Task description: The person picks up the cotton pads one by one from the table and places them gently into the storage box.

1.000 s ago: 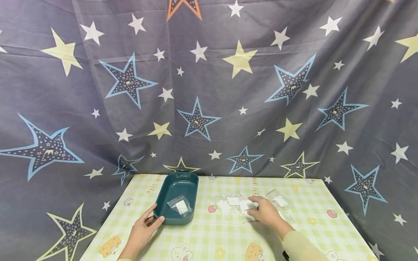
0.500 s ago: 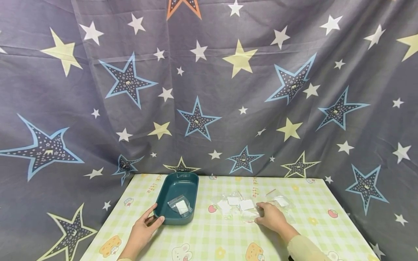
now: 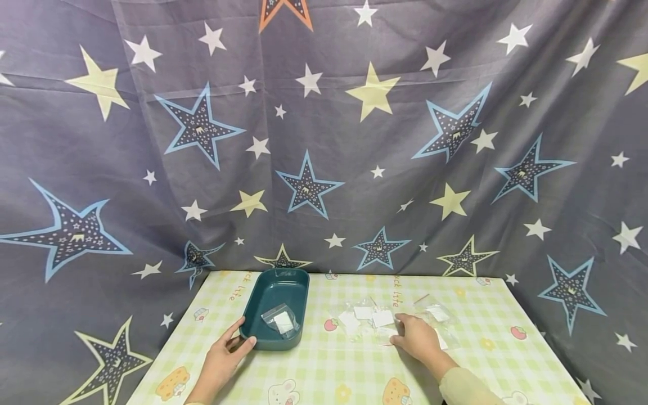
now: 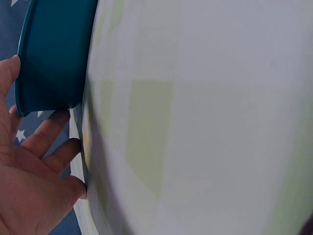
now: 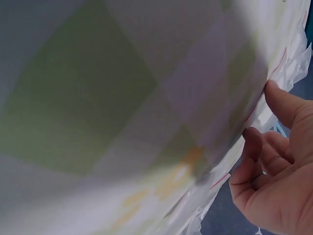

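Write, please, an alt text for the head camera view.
A person's left hand touches the near corner of a teal tray holding one clear packet, while the right hand rests on clear packets scattered on a green checked tablecloth.

One teal tray (image 3: 263,298) lower centre-left, one clear packet (image 3: 281,321) inside it, about five clear packets (image 3: 383,318) scattered lower centre-right, exact count unclear, two hands (image 3: 223,357).
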The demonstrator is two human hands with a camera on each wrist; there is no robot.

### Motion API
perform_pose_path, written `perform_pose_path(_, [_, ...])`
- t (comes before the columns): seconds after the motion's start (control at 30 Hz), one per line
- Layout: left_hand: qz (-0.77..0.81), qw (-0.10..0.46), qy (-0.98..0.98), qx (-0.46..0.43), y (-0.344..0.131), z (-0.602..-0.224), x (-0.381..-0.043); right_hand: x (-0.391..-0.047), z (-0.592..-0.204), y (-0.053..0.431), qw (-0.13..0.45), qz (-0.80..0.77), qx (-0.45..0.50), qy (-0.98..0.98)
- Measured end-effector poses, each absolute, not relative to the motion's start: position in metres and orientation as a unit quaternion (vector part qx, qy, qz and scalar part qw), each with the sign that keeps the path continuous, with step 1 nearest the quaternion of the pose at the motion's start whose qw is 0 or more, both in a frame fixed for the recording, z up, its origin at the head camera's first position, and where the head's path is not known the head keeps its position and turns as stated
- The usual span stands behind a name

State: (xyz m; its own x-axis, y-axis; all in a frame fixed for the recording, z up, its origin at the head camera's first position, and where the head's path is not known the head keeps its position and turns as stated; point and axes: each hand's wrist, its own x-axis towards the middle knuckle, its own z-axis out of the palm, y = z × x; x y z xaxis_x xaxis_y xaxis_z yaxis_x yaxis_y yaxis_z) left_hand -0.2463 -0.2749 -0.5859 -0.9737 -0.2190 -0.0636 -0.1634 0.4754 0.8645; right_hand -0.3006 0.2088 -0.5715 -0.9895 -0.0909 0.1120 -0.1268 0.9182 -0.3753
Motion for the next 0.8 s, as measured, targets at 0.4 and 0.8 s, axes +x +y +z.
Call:
perform_pose_path(0.4, [-0.499, 0.031, -0.859, 0.112, -0.274, -0.585, -0.246, -0.298, -0.570, 0.213, 0.072, 0.210, 0.064, -0.973])
perform_pose_path(0.8, [-0.497, 0.032, -0.859, 0.116, -0.273, -0.585, -0.245, -0.297, -0.569, 0.220, 0.084, 0.270, 0.049, -0.958])
